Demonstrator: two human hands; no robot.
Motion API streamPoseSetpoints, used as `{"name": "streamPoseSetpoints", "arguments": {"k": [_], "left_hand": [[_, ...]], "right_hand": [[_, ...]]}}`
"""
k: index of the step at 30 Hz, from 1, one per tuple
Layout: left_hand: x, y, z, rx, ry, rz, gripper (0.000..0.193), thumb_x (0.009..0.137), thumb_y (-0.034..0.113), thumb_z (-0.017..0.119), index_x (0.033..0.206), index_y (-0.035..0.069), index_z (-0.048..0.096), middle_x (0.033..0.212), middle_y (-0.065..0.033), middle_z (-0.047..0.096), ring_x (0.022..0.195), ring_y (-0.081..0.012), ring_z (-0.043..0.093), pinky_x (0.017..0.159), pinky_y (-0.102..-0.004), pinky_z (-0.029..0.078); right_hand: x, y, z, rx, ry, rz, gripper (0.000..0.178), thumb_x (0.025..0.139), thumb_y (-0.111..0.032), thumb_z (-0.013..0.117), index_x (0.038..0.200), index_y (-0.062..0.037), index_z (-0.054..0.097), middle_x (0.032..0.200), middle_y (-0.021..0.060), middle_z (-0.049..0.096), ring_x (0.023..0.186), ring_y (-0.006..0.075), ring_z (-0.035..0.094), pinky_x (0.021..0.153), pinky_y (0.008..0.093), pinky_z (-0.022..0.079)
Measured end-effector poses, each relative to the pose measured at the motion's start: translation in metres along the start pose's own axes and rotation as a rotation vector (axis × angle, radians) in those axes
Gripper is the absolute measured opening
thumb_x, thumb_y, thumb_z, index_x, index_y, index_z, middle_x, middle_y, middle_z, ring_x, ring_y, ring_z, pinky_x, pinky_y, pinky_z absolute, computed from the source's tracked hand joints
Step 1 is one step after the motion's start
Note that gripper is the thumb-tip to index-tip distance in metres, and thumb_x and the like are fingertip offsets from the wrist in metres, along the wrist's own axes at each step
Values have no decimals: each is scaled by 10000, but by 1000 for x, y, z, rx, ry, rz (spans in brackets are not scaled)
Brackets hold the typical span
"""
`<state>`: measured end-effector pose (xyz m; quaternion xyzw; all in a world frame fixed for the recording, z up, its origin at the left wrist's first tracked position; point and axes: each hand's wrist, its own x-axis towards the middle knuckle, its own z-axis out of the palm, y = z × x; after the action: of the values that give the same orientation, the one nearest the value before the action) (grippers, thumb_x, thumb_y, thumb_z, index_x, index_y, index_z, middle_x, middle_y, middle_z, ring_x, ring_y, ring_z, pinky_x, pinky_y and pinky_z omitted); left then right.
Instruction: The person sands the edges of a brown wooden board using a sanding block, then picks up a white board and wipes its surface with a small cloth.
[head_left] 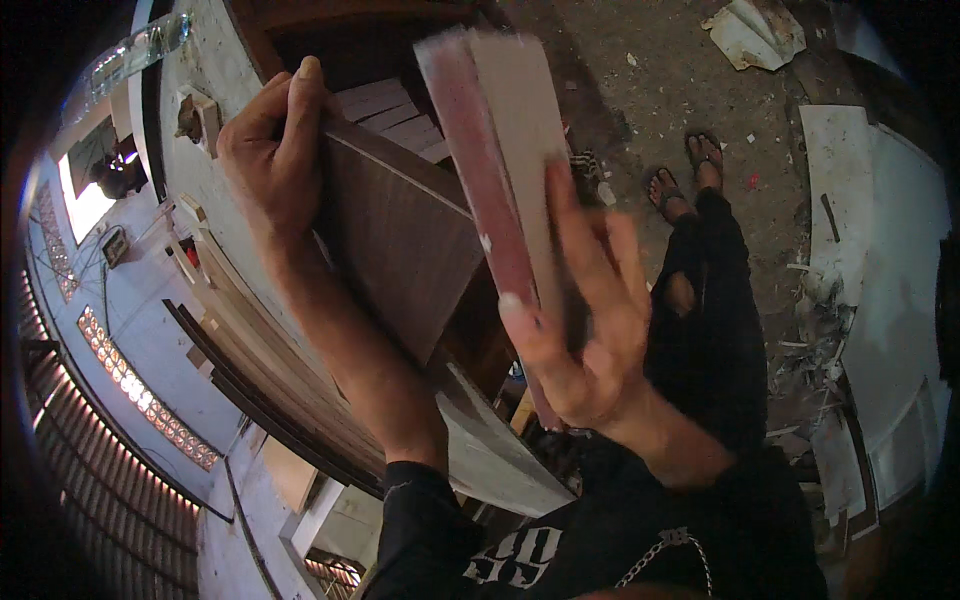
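Note:
My left hand is closed over the far left corner of a dark brown wooden board, its thumb pointing up. In my right hand is a long sanding block, a pale wooden piece with reddish sandpaper along one side. The thumb presses the sandpaper side while the fingers lie against the pale face. The block is tilted and lies across the view of the board's right end; I cannot tell whether they touch. Slight blur shows on the right hand and block.
Long wooden strips are stacked along the left, beside a pale work surface. Light sheets lie at the right, with scraps and shavings along their edge. A crumpled pale sheet rests on the floor. My sandalled feet stand below.

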<state>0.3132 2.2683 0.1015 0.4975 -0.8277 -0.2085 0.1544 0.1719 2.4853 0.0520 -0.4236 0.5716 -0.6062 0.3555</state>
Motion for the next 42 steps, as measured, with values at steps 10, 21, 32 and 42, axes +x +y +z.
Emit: {"name": "streamPoseSetpoints", "arguments": {"k": [10,21,32,42], "left_hand": [[0,4,0,-39,-30,-26,399,978,256,621,690,-18,650,614,-4,495,606,-70,441,576,-243,346],[0,3,-6,8,-25,-25,401,976,267,614,691,-14,634,606,-14,487,595,-78,439,567,-259,347],[0,1,0,8,-41,-19,409,970,277,627,706,-36,607,603,-16,453,596,-77,417,558,-261,339],[3,4,5,-43,-37,-45,396,965,275,633,707,-24,604,582,-17,421,582,-81,404,558,-271,337]], "right_hand": [[54,1,-18,86,-56,152,584,902,-224,596,1387,82,486,1385,282,513,988,268,538,874,349,444],[3,5,-23,214,21,332,647,884,-257,649,1419,58,465,1268,236,586,908,252,529,827,329,456],[-22,-9,-15,85,-33,214,666,848,-257,680,1412,39,485,1284,266,571,910,271,541,840,342,467],[58,-17,-25,48,-160,283,681,870,-213,593,1434,115,399,1280,226,539,1045,268,566,990,321,393]]}}
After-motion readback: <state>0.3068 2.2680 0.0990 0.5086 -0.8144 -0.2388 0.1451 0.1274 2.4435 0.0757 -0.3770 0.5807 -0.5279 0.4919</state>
